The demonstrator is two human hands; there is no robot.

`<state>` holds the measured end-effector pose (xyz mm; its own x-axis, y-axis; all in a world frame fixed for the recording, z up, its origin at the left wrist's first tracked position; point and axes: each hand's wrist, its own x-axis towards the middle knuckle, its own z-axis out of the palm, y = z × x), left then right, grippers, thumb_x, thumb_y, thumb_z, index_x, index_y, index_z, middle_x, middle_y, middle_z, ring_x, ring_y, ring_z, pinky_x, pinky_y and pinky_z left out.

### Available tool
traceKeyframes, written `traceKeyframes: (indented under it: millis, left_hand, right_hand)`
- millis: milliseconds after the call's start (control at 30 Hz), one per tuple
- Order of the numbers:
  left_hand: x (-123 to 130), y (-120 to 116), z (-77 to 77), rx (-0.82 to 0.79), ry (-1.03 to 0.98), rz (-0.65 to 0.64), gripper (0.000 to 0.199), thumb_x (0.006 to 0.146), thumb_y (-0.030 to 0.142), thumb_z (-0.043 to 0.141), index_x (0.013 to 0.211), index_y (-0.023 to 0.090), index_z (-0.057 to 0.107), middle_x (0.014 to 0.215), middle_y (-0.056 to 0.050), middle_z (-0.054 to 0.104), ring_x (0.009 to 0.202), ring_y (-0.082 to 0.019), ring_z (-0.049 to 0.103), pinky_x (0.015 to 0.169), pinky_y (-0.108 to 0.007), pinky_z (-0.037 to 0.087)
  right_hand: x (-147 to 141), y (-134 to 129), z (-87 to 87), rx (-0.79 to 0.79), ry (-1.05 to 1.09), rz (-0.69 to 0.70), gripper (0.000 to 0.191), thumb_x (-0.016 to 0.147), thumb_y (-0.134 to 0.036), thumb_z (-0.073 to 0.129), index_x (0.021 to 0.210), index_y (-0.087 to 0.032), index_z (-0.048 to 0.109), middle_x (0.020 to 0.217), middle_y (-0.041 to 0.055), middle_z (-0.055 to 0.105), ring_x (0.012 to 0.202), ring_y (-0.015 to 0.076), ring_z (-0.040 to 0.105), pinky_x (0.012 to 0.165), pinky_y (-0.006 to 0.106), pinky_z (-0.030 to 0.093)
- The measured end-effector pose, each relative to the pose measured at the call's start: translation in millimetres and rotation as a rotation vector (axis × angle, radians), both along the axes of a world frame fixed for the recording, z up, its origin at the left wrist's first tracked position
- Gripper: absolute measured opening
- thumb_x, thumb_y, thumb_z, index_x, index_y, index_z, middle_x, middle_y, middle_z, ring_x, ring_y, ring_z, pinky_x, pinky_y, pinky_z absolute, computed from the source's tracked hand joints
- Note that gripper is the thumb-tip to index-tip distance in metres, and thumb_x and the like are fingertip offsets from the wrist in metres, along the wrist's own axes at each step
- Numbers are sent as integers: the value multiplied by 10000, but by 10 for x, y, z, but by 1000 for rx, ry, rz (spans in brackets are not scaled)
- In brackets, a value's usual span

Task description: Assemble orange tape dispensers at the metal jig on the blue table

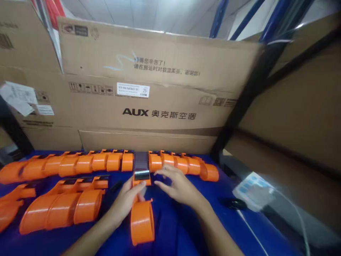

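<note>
My left hand [130,199] is wrapped round the narrow upper part of an orange part [141,223], whose round cup hangs down below the fingers. A dark strip with a shiny lower end [142,174] sits at the top of this part, in line with a dark grey piece [141,160] behind it. To the right, my right hand [177,183] is open, its thumb and fingers spread beside the shiny strip. Its fingertips are close to the strip, with nothing visible between them.
A row of orange parts [99,161] lines the back of the blue surface [213,227]; more [62,206] lie left. A cardboard box wall [170,96] stands behind. At right are a black mouse-like object [236,203], a white-blue packet [253,191] and cables.
</note>
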<state>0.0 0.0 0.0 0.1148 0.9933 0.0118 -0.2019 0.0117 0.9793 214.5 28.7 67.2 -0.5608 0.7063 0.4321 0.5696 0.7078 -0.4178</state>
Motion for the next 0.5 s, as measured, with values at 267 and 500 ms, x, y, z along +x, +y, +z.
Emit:
traceKeyframes:
  millis: [267, 500]
  left_hand:
    - [6, -39, 52, -24, -24, -4, 381, 858, 487, 723, 1073, 185, 637, 626, 57, 566, 577, -112, 531, 632, -242, 489]
    - [21, -51, 76, -38, -88, -7, 510, 834, 502, 743, 1222, 202, 603, 577, 76, 530, 547, -121, 492, 722, -353, 578]
  right_hand:
    - [-10, -35, -19, -74, 205, -123, 129, 947, -300, 601, 991, -202, 673, 664, -8, 599, 552, 147, 513, 526, 253, 410]
    - [-60, 7, 18, -109, 310, -38, 213, 974, -347, 592, 970, -223, 766, 923, 62, 735, 786, 211, 652, 695, 322, 505]
